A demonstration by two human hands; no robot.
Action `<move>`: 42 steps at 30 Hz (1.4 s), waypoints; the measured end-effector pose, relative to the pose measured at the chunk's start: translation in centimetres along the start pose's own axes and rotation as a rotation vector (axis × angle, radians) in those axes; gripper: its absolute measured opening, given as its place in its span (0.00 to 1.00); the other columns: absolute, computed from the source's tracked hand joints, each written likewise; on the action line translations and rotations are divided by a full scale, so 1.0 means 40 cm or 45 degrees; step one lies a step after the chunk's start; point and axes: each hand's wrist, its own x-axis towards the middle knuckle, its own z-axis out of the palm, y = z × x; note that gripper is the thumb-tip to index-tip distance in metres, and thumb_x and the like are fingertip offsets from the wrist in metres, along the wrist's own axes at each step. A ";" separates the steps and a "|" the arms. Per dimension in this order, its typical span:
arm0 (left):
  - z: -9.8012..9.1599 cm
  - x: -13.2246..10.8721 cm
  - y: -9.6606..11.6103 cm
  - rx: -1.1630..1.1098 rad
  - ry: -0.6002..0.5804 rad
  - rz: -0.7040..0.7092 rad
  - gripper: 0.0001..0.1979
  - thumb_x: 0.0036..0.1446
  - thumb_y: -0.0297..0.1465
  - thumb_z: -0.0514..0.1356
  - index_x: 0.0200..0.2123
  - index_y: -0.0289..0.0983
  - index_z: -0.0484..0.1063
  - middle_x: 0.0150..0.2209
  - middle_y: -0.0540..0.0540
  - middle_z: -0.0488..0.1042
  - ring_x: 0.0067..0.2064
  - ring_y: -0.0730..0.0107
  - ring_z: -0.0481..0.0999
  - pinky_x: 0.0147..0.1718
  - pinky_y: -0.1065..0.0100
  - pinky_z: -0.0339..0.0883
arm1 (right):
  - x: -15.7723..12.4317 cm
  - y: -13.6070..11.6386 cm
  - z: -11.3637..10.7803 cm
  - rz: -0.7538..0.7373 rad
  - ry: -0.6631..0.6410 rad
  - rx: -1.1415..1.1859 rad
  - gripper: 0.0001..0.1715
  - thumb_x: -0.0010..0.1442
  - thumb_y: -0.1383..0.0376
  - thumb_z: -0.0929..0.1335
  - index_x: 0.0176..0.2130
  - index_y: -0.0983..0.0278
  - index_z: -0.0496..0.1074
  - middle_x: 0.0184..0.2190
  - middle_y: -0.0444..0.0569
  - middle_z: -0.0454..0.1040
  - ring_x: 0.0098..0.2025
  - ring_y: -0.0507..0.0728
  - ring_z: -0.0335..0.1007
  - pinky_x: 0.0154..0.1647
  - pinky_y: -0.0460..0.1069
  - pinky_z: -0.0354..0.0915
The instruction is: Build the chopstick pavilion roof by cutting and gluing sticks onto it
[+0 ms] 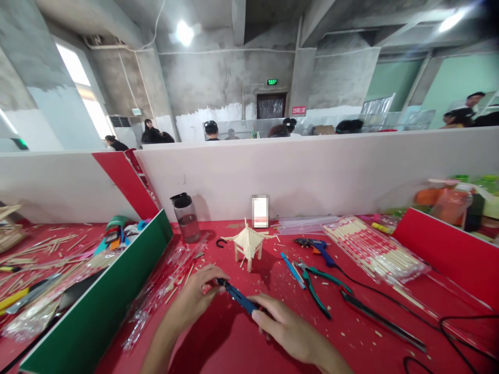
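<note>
Over the front middle of the red table, a long dark-blue tool (239, 298), shaped like a utility knife, slants between my hands. My right hand (286, 324) is closed around its near end, thumb along the top. The fingers of my left hand (197, 296) pinch its dark far tip; whether a small piece is between them I cannot make out. Just beyond stands a small wooden-stick pavilion (248, 243) with a pointed roof and stick legs, touched by neither hand. Pliers with green handles (317, 283) lie open to the right, beside a light-blue slim stick-like tool (292, 270).
A blue glue gun (317, 249) trails a black cord at right, near bundled wooden sticks (374, 252) and a black-handled tool (384, 319). A dark-lidded water bottle (186, 218) stands back left. Plastic wrappers (156, 291) lie by the green divider (105, 306). Wood scraps dot the table.
</note>
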 end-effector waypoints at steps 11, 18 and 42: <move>0.002 -0.007 -0.019 0.049 -0.007 -0.026 0.10 0.62 0.28 0.60 0.44 0.42 0.79 0.42 0.44 0.81 0.42 0.62 0.79 0.44 0.64 0.73 | 0.003 -0.006 0.000 -0.112 0.104 -0.073 0.25 0.67 0.55 0.64 0.57 0.61 0.76 0.58 0.54 0.75 0.60 0.65 0.69 0.62 0.55 0.60; -0.011 -0.006 0.003 0.215 -0.132 0.025 0.15 0.63 0.24 0.56 0.46 0.43 0.79 0.46 0.42 0.80 0.47 0.59 0.79 0.49 0.61 0.72 | 0.006 0.006 0.001 -0.106 0.084 -0.118 0.24 0.68 0.55 0.63 0.57 0.61 0.76 0.58 0.54 0.75 0.61 0.65 0.69 0.62 0.55 0.61; -0.014 -0.005 0.014 0.142 -0.067 -0.069 0.07 0.59 0.29 0.61 0.37 0.41 0.80 0.38 0.44 0.82 0.40 0.59 0.79 0.42 0.63 0.71 | 0.015 0.030 0.010 -0.093 0.069 -0.050 0.27 0.67 0.53 0.64 0.58 0.63 0.75 0.60 0.56 0.73 0.61 0.66 0.67 0.63 0.57 0.60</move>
